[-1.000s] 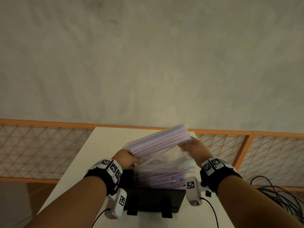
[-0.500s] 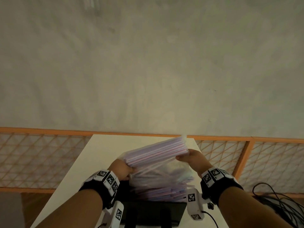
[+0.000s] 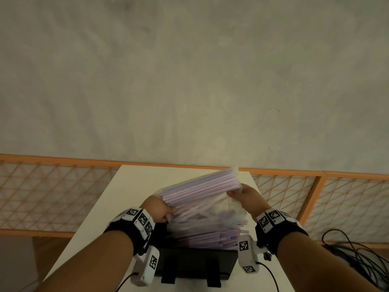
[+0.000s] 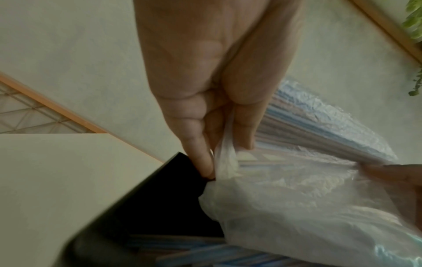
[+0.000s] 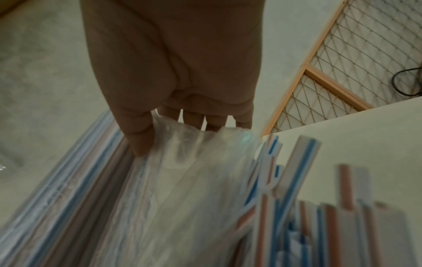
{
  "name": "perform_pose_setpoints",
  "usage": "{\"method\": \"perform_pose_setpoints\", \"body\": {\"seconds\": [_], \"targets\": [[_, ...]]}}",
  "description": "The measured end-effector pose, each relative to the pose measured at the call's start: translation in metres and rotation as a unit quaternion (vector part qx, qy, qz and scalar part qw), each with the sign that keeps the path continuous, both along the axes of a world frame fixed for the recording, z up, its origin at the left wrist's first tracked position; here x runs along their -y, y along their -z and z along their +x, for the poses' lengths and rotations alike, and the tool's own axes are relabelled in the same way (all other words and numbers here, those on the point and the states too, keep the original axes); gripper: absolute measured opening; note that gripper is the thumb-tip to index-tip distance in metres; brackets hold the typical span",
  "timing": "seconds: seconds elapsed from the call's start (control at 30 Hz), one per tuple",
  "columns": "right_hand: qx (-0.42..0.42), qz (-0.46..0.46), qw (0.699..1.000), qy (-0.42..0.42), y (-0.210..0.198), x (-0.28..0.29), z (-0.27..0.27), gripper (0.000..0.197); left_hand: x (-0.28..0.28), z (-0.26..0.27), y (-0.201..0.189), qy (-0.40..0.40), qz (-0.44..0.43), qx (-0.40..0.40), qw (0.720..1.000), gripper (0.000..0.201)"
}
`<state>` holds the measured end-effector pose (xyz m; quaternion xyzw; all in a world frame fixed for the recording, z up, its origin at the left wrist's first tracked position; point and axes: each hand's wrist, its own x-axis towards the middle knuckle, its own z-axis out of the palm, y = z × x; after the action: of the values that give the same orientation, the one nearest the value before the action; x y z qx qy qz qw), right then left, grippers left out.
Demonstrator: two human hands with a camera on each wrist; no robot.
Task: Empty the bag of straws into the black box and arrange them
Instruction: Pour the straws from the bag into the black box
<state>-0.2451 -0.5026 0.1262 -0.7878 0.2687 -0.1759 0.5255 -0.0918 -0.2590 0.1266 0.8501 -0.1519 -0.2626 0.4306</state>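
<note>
Fingers (image 4: 200, 153) keep pinching the bag (image 3: 210, 209), more straws (image 3: 206, 237) now in box (image 3: 195, 262).

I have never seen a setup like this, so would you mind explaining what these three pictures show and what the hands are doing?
No machine here: a person wears three cameras. The head view looks down over both forearms; the marked bands and white pods on the wrists are the other two cameras, each looking along its hand.

A white table carries a black box, already piled with striped straws. Above it, the left hand and right hand each pinch the clear plastic bag, tilted with its right end higher. A bundle of straws is still inside. The left wrist view shows fingers gripping the plastic; the right wrist view shows the same.
</note>
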Motion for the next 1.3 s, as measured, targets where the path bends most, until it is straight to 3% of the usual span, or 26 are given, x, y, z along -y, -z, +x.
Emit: {"method": "perform_pose_setpoints", "body": {"seconds": [0.3,0.5,0.57,0.63,0.73,0.8,0.97,1.07,1.23,1.3], "targets": [[-0.013,0.044,0.998,0.034,-0.001,0.007,0.005,0.004,-0.003,0.003,-0.004,-0.008,-0.023,0.005,1.000,0.018],[0.084,0.114,0.990,-0.019,-0.014,-0.004,0.001,0.033,-0.004,0.001,-0.009,-0.017,-0.035,-0.017,0.999,0.020],[0.104,0.126,0.986,-0.020,-0.015,-0.004,0.001,0.034,-0.004,0.000,-0.009,-0.008,-0.050,-0.026,0.998,0.021],[0.099,0.121,0.988,-0.014,-0.014,-0.004,0.002,0.027,-0.005,-0.001,-0.008,-0.010,-0.059,-0.033,0.998,0.015],[0.082,0.105,0.991,-0.011,-0.013,-0.002,0.002,0.019,-0.006,0.000,-0.007,-0.008,-0.046,-0.029,0.998,0.021],[0.065,0.093,0.993,-0.012,-0.012,-0.001,0.001,0.025,-0.008,0.000,-0.007,-0.010,-0.054,-0.046,0.997,0.017],[0.052,0.100,0.993,-0.025,-0.015,-0.001,0.000,0.030,-0.009,-0.003,-0.007,0.001,-0.126,-0.134,0.983,0.035],[0.075,0.125,0.988,-0.048,-0.022,-0.006,-0.001,0.056,-0.010,-0.007,-0.012,0.024,-0.171,-0.155,0.973,0.037],[0.100,0.105,0.989,-0.039,-0.025,-0.011,-0.001,0.033,-0.009,-0.010,-0.018,0.002,-0.216,-0.128,0.968,0.025],[0.089,0.085,0.992,-0.037,-0.025,-0.011,0.000,0.034,-0.010,-0.008,-0.017,-0.003,-0.218,-0.117,0.969,0.024]]}}
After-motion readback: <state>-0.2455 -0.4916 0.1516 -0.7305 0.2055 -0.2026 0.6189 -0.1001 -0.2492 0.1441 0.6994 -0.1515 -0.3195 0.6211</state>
